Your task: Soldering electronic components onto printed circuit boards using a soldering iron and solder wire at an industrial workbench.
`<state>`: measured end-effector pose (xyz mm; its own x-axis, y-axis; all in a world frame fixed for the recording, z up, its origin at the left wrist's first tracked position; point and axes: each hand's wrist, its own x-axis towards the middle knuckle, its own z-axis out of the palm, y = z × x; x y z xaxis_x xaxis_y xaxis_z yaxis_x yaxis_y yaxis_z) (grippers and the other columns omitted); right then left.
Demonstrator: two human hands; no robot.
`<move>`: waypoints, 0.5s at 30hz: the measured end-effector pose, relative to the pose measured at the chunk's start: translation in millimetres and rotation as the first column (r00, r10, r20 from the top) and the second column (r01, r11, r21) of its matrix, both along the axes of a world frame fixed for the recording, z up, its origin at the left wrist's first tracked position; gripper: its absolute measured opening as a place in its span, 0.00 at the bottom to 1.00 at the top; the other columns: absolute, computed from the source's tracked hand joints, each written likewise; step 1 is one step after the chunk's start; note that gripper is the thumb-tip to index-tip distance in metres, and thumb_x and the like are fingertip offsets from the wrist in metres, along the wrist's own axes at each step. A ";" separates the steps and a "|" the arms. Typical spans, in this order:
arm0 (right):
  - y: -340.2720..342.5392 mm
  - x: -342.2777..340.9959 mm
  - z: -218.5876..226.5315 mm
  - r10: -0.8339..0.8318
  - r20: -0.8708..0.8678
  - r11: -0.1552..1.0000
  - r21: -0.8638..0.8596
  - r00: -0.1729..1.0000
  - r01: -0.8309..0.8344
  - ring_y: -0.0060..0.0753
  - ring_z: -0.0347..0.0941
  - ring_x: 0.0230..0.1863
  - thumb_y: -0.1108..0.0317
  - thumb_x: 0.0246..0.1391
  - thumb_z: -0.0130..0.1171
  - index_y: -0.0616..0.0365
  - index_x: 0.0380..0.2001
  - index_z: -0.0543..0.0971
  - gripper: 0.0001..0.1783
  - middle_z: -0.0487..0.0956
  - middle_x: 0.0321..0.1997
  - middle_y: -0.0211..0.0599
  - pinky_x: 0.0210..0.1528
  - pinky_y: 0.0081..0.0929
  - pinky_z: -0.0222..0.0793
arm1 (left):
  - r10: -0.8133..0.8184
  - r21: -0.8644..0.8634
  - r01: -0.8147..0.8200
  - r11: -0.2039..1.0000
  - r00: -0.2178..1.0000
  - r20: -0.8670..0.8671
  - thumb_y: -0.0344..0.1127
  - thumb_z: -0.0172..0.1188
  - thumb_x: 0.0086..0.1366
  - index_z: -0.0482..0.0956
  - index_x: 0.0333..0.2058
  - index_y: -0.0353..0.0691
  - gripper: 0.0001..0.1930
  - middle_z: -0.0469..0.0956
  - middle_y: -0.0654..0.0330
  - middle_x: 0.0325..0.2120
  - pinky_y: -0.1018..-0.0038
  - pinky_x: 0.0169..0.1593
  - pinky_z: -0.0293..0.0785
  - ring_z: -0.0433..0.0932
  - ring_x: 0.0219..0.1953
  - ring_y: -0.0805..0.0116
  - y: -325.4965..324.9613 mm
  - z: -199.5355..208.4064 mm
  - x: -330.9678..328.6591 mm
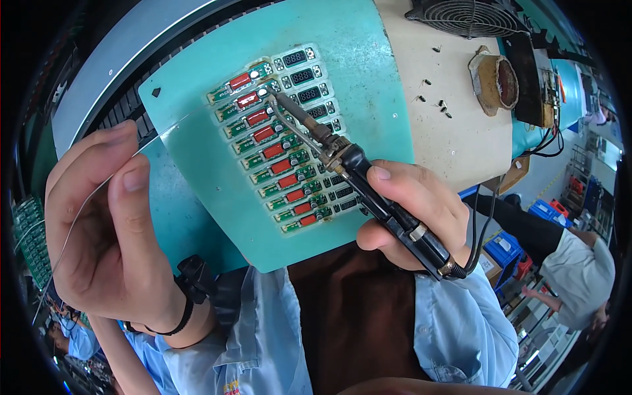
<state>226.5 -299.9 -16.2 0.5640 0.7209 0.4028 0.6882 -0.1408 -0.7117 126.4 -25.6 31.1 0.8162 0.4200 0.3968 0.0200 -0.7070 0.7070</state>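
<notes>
My right hand (421, 210) is closed around the black handle of a soldering iron (388, 214). Its tip points up and left, at or very near the upper end of a row of small green circuit boards (276, 166). A thin metal tube runs alongside the iron's barrel. Each board carries a red rectangular part and a round capacitor, with a dark digit display beside it. The boards sit in slots in a teal plate (197, 184). Between thumb and fingers, my left hand (99, 224) pinches a thin solder wire (158, 135), which stretches over the plate toward the upper boards.
Several small loose components (442, 108) lie on the beige surface at right, near a brownish worn pad (494, 80). A round fan grille (471, 18) stands behind. More green boards (29, 234) are at far left. A person (579, 273) and blue bins (503, 249) are at right.
</notes>
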 end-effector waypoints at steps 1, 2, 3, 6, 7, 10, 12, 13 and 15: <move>0.2 0.0 0.5 0.001 0.000 1.000 -0.007 1.000 -0.001 0.48 0.86 0.39 0.48 0.56 0.73 0.71 0.50 0.80 0.34 0.86 0.39 0.56 0.42 0.31 0.82 | -0.019 -0.004 0.019 1.000 1.000 0.001 0.19 0.60 0.70 0.82 0.45 0.26 0.07 0.84 0.44 0.46 0.79 0.44 0.81 0.85 0.46 0.64 0.9 -0.8 0.7; 0.2 -0.3 1.0 0.002 0.000 1.000 -0.006 1.000 -0.002 0.48 0.86 0.39 0.48 0.56 0.73 0.71 0.50 0.80 0.34 0.86 0.39 0.56 0.42 0.31 0.82 | -0.037 -0.009 0.037 0.999 0.999 0.003 0.19 0.60 0.70 0.82 0.45 0.26 0.07 0.84 0.44 0.46 0.79 0.44 0.81 0.85 0.46 0.64 1.7 -1.5 1.1; 0.1 -0.7 1.5 -0.003 -0.001 1.000 -0.007 1.000 0.003 0.48 0.86 0.39 0.48 0.56 0.73 0.71 0.51 0.80 0.35 0.86 0.39 0.56 0.42 0.31 0.82 | -0.036 -0.008 0.036 0.999 0.999 0.002 0.19 0.60 0.70 0.82 0.45 0.26 0.07 0.84 0.44 0.46 0.79 0.44 0.81 0.85 0.46 0.64 2.2 -2.0 1.3; 0.0 -1.3 1.0 -0.010 -0.005 1.000 -0.009 1.000 0.009 0.47 0.86 0.39 0.47 0.56 0.73 0.71 0.51 0.80 0.35 0.86 0.39 0.56 0.42 0.31 0.81 | -0.015 -0.048 0.015 0.999 1.000 -0.002 0.19 0.60 0.70 0.83 0.45 0.26 0.07 0.84 0.45 0.46 0.78 0.45 0.81 0.85 0.45 0.64 2.3 -4.0 1.0; 0.0 -1.3 0.2 -0.005 -0.006 1.000 -0.007 1.000 0.005 0.48 0.86 0.39 0.47 0.56 0.73 0.71 0.51 0.80 0.35 0.86 0.39 0.56 0.42 0.31 0.81 | -0.013 -0.048 0.013 0.999 1.000 -0.003 0.19 0.60 0.70 0.83 0.45 0.26 0.07 0.84 0.45 0.46 0.78 0.45 0.81 0.85 0.45 0.64 1.9 -4.8 1.1; -0.6 -0.2 -2.3 0.004 -0.005 1.000 -0.003 1.000 -0.004 0.48 0.86 0.39 0.47 0.56 0.73 0.71 0.51 0.80 0.35 0.86 0.39 0.56 0.42 0.31 0.81 | 0.010 -0.050 -0.011 0.999 1.000 -0.001 0.19 0.61 0.70 0.83 0.44 0.27 0.07 0.84 0.45 0.46 0.78 0.45 0.82 0.85 0.45 0.64 -0.8 -8.6 3.0; -0.7 0.1 -2.2 0.006 -0.003 1.000 -0.004 1.000 -0.006 0.48 0.86 0.38 0.47 0.56 0.73 0.72 0.51 0.80 0.35 0.86 0.39 0.57 0.42 0.31 0.81 | 0.011 -0.047 -0.010 0.999 1.000 0.011 0.20 0.61 0.70 0.83 0.44 0.27 0.07 0.84 0.46 0.46 0.78 0.45 0.82 0.85 0.45 0.65 -0.1 -10.0 3.1; -0.7 -0.1 -1.8 0.007 -0.002 1.000 -0.004 1.000 -0.007 0.48 0.86 0.38 0.48 0.56 0.73 0.72 0.51 0.80 0.35 0.86 0.39 0.57 0.42 0.31 0.81 | 0.009 -0.043 -0.009 0.999 1.000 0.022 0.20 0.61 0.70 0.83 0.44 0.27 0.07 0.84 0.46 0.46 0.79 0.45 0.81 0.85 0.45 0.65 0.6 -10.1 2.7; -0.6 0.1 -1.5 0.010 0.007 1.000 0.004 1.000 -0.010 0.47 0.86 0.38 0.47 0.56 0.72 0.72 0.51 0.79 0.35 0.86 0.39 0.57 0.41 0.31 0.81 | 0.008 -0.037 -0.007 0.999 0.999 0.036 0.20 0.62 0.70 0.83 0.44 0.28 0.07 0.84 0.46 0.46 0.79 0.44 0.81 0.85 0.45 0.65 1.5 -8.9 1.5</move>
